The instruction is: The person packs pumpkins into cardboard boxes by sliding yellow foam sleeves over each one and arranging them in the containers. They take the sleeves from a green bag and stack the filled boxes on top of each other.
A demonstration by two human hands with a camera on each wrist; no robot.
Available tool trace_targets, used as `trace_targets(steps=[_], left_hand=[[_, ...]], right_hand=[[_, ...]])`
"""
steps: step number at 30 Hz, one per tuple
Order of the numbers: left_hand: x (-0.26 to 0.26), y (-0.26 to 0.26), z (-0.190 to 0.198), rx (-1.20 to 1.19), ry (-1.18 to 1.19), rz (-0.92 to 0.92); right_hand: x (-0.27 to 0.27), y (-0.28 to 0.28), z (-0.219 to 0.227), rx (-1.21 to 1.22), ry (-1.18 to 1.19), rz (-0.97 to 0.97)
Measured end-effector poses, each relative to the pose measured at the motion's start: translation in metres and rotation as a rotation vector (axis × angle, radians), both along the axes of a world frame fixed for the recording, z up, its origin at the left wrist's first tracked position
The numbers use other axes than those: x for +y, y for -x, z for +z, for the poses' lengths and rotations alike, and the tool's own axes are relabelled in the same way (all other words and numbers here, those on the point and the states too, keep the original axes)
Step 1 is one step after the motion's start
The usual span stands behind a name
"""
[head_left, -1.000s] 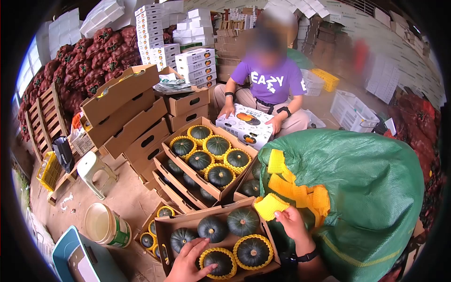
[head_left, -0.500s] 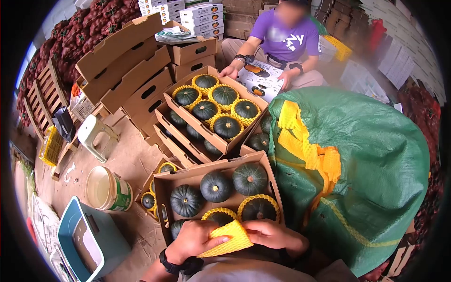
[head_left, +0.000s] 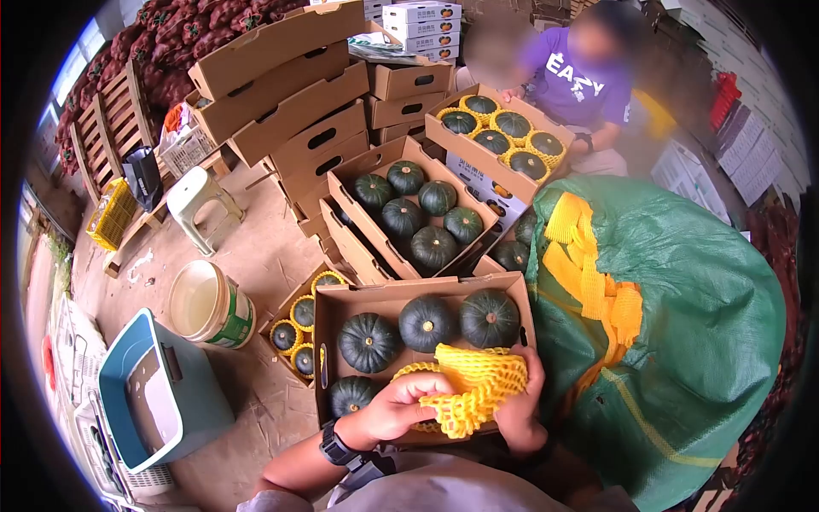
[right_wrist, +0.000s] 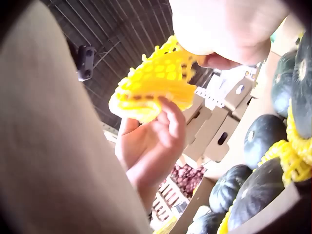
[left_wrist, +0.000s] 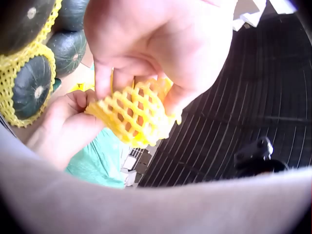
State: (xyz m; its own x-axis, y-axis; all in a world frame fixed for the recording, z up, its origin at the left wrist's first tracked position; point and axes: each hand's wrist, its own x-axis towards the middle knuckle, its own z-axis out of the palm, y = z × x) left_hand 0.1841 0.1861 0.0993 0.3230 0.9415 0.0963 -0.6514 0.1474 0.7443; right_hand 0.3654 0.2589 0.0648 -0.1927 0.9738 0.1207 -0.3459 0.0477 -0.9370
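Note:
Between my two hands a yellow foam net sleeve (head_left: 478, 384) is stretched open, over the near side of a cardboard box (head_left: 384, 300). My left hand (head_left: 401, 410) pinches its left edge, and my right hand (head_left: 520, 410) grips the right side. In the left wrist view, fingers of the left hand (left_wrist: 156, 44) reach inside the mesh (left_wrist: 136, 114). The right wrist view shows the sleeve (right_wrist: 156, 83) bunched between both hands. Dark green pumpkins sit in the box, one (head_left: 368, 342) bare at its left; netted ones in front are mostly hidden by the sleeve.
A green woven sack (head_left: 682, 341) with more yellow sleeves (head_left: 589, 264) stands at right. Behind are stacked boxes of bare pumpkins (head_left: 437, 196). A person (head_left: 572, 77) sits beyond, by a box of netted pumpkins (head_left: 512, 124). A bucket (head_left: 200, 303) and blue bin (head_left: 162, 392) stand left.
My right hand has brought a flat sleeve from beside the sack to my left hand, and it is now spread open. The box of netted pumpkins has moved from the stack toward the person opposite.

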Motion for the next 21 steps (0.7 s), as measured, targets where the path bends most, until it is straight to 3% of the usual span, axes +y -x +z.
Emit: trace_targets(steps=[1, 2, 3, 5, 7, 8, 9, 10, 11, 12, 13, 14, 15, 16, 17, 19, 21], left_hand=[[-0.001, 0.000, 0.003, 0.234, -0.108, -0.038], [-0.003, 0.000, 0.002, 0.277, 0.018, -0.047], [-0.006, 0.000, 0.001, 0.319, 0.143, -0.057], [-0.007, 0.000, -0.013, -0.011, 0.427, 0.150], [-0.010, 0.007, -0.022, 0.024, 0.096, 0.273], [-0.009, 0.009, -0.010, 0.332, -0.194, 0.398], [-0.008, 0.010, 0.004, 0.828, -0.471, 0.706], [-0.016, 0.014, 0.010, 1.053, -0.582, 0.762], [-0.026, 0.017, 0.012, 1.279, -0.694, 0.815], [-0.033, 0.015, 0.015, 1.317, -0.647, 0.859], [-0.032, 0.015, 0.024, 1.126, -0.643, 0.830], [-0.030, 0.015, 0.019, 0.882, -0.522, 0.675], [-0.027, 0.015, 0.014, 0.641, -0.401, 0.518], [-0.020, 0.015, 0.013, 0.818, -0.498, 0.596], [-0.029, 0.009, -0.001, 0.765, -0.298, 0.708], [-0.025, 0.016, 0.005, 0.622, -0.310, 0.792], [-0.029, 0.015, 0.003, 0.528, -0.302, 0.859]], right_hand=[[0.010, 0.003, 0.005, 0.079, 0.131, -0.007], [0.012, 0.002, 0.018, 0.209, 0.397, 0.138], [0.017, -0.009, -0.001, 0.602, 0.534, 0.662], [-0.002, -0.029, -0.009, 0.547, 0.726, 0.639], [-0.015, -0.031, 0.002, 0.603, 0.632, 0.622], [-0.014, -0.022, 0.008, 0.622, 0.548, 0.680], [-0.011, -0.017, 0.015, 0.638, 0.459, 0.740], [-0.012, -0.022, 0.025, 0.357, 0.269, 0.786], [-0.008, -0.021, 0.019, 0.374, 0.268, 0.727], [-0.004, -0.020, 0.007, 0.391, 0.271, 0.667], [-0.003, -0.019, 0.001, 0.407, 0.277, 0.606], [0.002, -0.014, 0.007, 0.525, 0.495, 0.565], [0.001, -0.006, 0.006, 0.613, 0.528, 0.574], [-0.007, -0.001, 0.010, 0.283, 0.341, 0.621], [-0.019, 0.003, 0.017, -0.044, 0.151, 0.651], [-0.029, 0.014, 0.034, -0.030, 0.133, 0.641], [-0.023, 0.015, 0.023, 0.072, 0.166, 0.426]])
